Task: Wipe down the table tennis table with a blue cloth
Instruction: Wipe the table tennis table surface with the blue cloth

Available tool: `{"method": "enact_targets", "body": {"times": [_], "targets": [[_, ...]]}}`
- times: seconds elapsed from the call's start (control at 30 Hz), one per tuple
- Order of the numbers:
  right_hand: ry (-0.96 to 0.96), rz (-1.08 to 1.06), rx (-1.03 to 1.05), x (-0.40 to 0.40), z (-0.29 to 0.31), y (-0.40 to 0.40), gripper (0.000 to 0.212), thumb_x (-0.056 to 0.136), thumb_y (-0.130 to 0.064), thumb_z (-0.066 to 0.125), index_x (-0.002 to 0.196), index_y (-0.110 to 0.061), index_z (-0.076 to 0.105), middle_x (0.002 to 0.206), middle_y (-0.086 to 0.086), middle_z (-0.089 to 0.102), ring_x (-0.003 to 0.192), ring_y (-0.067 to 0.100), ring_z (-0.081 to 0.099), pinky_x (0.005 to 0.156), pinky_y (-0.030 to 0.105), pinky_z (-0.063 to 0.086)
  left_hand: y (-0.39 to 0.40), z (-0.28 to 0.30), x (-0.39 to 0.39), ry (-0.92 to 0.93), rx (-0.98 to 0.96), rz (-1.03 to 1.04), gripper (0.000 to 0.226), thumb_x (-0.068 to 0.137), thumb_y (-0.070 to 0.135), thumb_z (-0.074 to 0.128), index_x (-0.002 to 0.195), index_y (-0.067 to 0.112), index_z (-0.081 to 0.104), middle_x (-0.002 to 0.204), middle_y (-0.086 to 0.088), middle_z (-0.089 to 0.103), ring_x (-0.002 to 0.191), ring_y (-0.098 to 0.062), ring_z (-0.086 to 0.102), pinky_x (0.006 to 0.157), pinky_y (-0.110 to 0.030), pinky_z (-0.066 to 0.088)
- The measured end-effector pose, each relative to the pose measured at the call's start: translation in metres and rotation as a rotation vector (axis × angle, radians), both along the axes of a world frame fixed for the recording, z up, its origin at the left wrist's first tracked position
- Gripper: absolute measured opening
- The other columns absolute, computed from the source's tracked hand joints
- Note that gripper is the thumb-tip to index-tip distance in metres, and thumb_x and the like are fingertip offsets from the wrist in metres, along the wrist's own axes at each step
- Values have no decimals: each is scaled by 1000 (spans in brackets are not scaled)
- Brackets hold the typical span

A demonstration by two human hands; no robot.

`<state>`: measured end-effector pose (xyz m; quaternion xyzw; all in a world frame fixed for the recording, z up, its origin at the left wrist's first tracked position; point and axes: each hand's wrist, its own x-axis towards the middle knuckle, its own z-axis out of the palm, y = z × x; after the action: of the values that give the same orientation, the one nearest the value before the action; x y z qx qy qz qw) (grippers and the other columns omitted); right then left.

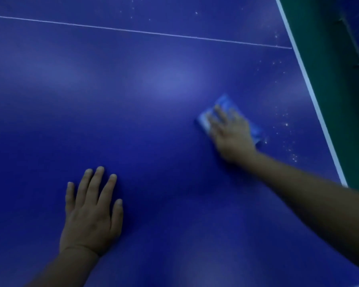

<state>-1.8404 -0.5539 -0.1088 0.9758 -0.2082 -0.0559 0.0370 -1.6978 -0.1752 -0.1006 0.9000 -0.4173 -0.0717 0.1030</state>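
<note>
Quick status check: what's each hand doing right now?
Right hand flat on blue cloth. Left hand flat on table. White specks ahead.

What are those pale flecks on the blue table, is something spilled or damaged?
Pale specks lie scattered on the table along its white-edged right side, just beyond the blue cloth under the right hand. They look like dust or crumbs rather than damage, though the picture is blurred.
</note>
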Motion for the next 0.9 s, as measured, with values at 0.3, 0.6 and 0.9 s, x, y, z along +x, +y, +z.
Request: {"method": "enact_targets", "body": {"times": [0.3, 0.6, 0.9], "targets": [[11, 109, 105, -124, 4, 105, 50, 105, -44, 26, 155, -36, 28, 162, 5, 29, 146, 42, 27, 111, 63, 27, 2, 1, 1, 33, 15, 0, 64, 95, 44, 29, 145, 9, 45, 159, -15, 30, 150, -31, 16, 121, -55, 2], [-154, -379, 103, -82, 11, 73, 49, 105, -50, 22, 153, -49, 22, 163, -3, 27, 149, 35, 23, 114, 60, 23, 2, 5, -1, 47, 42, -10, 66, 95, 46, 26, 150, 12, 39, 161, -14, 24, 152, -29, 9, 122, -55, -1], [-17, 319, 198, -208, 20, 264, 43, 102, -47, 45, 144, -40, 49, 159, -3, 37, 147, 35, 31, 114, 59, 28, 2, 9, -5, 76, 30, 1, 61, 100, 43, 28, 153, 14, 32, 163, -12, 18, 152, -28, 3, 121, -55, -4]]}}
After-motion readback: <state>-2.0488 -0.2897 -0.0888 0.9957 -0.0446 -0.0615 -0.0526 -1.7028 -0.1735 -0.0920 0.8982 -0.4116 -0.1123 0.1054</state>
